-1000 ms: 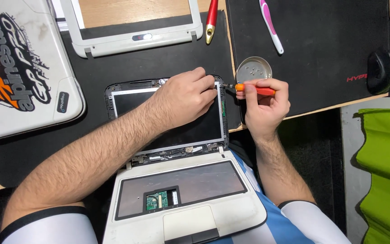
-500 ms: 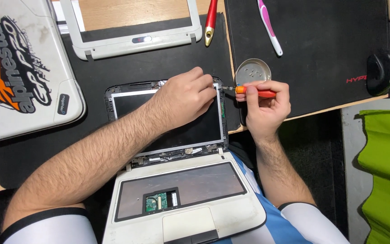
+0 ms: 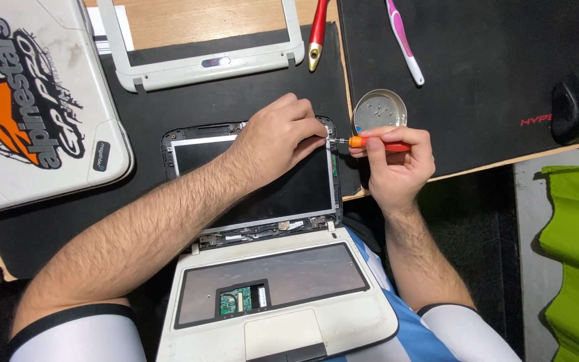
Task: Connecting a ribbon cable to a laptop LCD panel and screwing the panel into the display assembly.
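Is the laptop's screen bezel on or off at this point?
Off. The white bezel lies apart on the desk above the laptop, whose bare screen panel shows its metal edge.

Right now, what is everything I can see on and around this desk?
Small laptop: one, white, opened up, keyboard removed, at the desk edge.
Screen panel: one, dark, bezel off.
Screen bezel: one, white, top middle.
Laptop lid: one, white with orange and black graphics, top left.
Screwdriver: one, orange handle, tip at the screen's upper right corner.
Round tin: one, silver, beside the screwdriver.
Red tool: one, top middle.
Toothbrush: one, pink and white, on the black mat.
Left hand: on the screen's top edge.
Right hand: grips the screwdriver.
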